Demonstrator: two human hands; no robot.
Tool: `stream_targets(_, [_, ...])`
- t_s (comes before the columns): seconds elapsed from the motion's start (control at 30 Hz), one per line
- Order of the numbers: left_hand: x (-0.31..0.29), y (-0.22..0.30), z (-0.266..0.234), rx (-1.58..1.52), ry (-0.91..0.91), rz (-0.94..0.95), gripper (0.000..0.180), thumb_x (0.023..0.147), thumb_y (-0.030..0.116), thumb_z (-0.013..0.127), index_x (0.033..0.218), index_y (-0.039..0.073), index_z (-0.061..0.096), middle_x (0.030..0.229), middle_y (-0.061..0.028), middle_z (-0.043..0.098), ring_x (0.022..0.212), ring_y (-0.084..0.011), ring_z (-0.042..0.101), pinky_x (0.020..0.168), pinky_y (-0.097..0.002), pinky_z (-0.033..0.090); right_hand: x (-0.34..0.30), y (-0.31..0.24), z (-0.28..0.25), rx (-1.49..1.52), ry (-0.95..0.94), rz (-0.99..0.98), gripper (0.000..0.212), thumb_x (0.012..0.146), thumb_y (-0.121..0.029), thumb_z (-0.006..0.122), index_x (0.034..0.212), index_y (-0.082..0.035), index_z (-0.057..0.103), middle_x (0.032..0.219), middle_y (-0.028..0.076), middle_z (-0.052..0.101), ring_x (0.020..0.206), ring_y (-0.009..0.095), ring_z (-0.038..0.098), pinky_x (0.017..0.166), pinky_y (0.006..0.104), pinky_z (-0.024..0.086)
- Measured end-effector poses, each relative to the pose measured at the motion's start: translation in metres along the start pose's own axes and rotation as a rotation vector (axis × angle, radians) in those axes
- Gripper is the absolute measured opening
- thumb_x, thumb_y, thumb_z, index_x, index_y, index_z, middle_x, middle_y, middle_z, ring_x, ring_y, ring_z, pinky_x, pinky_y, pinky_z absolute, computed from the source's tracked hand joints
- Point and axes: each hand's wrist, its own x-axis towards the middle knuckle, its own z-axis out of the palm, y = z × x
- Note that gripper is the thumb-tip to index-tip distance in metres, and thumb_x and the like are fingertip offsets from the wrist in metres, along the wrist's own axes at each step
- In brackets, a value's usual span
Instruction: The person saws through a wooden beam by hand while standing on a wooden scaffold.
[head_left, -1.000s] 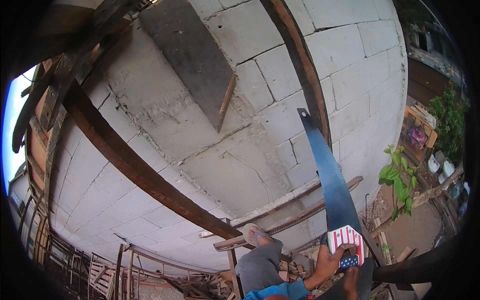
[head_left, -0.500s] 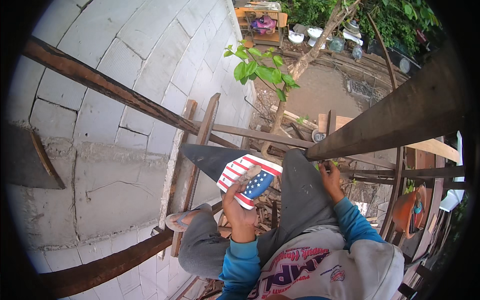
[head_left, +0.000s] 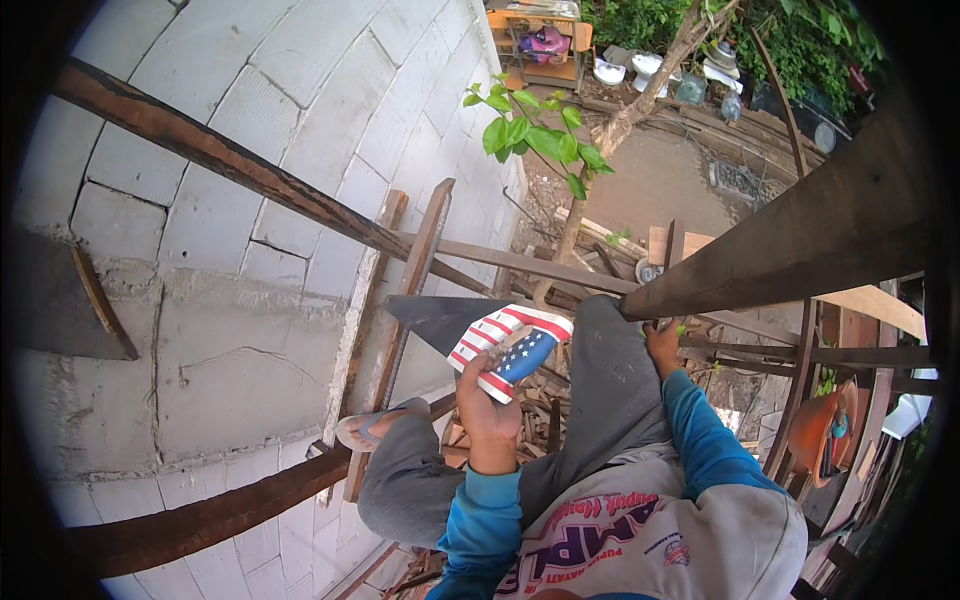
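Observation:
A hand saw [head_left: 535, 352] lies across my left hand [head_left: 490, 415], which is closed on the lower part of its handle. That handle carries red and white stripes and a blue patch with white stars. The dark blade points left, partly hidden behind the handle. My right hand [head_left: 662, 347] is beside my right knee, fingers curled at a wooden beam [head_left: 715, 318] under the large dark timber [head_left: 780, 225]. Part of its fingers is hidden there. Both my legs are bent, and a sandalled foot [head_left: 380, 425] rests by the timbers at left.
A pale block wall [head_left: 330, 120] rises on the left, crossed by a long brown beam [head_left: 215, 145]. Upright boards [head_left: 412, 280] stand near the saw blade. A leafy branch [head_left: 545, 140] is ahead. An orange container [head_left: 820, 425] hangs at right. Scrap wood lies far below.
The view has shifted slightly, so the surroundings appear farther right. The saw has tilted a little in my left hand. My right hand has reached slightly forward against the beam.

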Motion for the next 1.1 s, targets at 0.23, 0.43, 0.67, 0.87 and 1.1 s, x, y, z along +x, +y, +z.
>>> stream_targets(0.23, [0.002, -0.016, 0.007, 0.026, 0.013, 0.038, 0.013, 0.084, 0.004, 0.058, 0.097, 0.001, 0.057, 0.087, -0.0064, 0.059, 0.084, -0.0173, 0.059, 0.078, -0.0305, 0.047, 0.015, 0.022, 0.009, 0.051, 0.059, -0.104, 0.074, 0.079, -0.015, 0.065, 0.137, 0.005, 0.025, 0.118, 0.034, 0.055, 0.111, 0.046, 0.053, 0.094, 0.0436, 0.042])
stream_targets(0.43, [0.006, -0.024, 0.012, 0.178, 0.049, 0.026, 0.006, 0.083, 0.017, 0.062, 0.085, 0.014, 0.057, 0.080, 0.0024, 0.058, 0.076, -0.0142, 0.058, 0.067, -0.0334, 0.041, 0.010, 0.015, 0.019, -0.017, 0.188, -0.117, 0.065, 0.080, -0.019, 0.066, 0.129, 0.008, 0.034, 0.107, 0.033, 0.060, 0.101, 0.046, 0.058, 0.088, 0.0460, 0.045])
stream_targets(0.67, [0.020, -0.031, -0.003, 0.099, 0.007, 0.061, 0.019, 0.085, 0.008, 0.060, 0.103, 0.004, 0.057, 0.092, -0.0050, 0.060, 0.085, -0.0171, 0.060, 0.074, -0.0318, 0.050, 0.010, 0.011, 0.018, -0.030, 0.216, -0.069, 0.060, 0.082, -0.031, 0.065, 0.123, 0.006, 0.041, 0.105, 0.030, 0.061, 0.099, 0.045, 0.059, 0.086, 0.0473, 0.045])
stream_targets(0.87, [0.019, -0.033, -0.006, 0.131, 0.027, 0.043, 0.018, 0.085, 0.006, 0.059, 0.102, 0.004, 0.057, 0.091, -0.0041, 0.059, 0.083, -0.0161, 0.059, 0.073, -0.0309, 0.049, 0.009, 0.004, 0.015, -0.040, 0.178, 0.016, 0.061, 0.082, -0.033, 0.065, 0.124, 0.005, 0.042, 0.108, 0.028, 0.061, 0.102, 0.043, 0.059, 0.088, 0.0463, 0.046])
stream_targets(1.1, [0.026, -0.044, -0.007, 0.165, 0.026, 0.070, 0.015, 0.084, 0.007, 0.059, 0.098, 0.005, 0.056, 0.091, -0.0037, 0.060, 0.084, -0.0173, 0.061, 0.073, -0.0333, 0.049, 0.009, 0.005, 0.014, -0.081, 0.140, 0.060, 0.068, 0.083, -0.034, 0.063, 0.131, 0.007, 0.037, 0.114, 0.028, 0.060, 0.106, 0.041, 0.058, 0.090, 0.0456, 0.045])
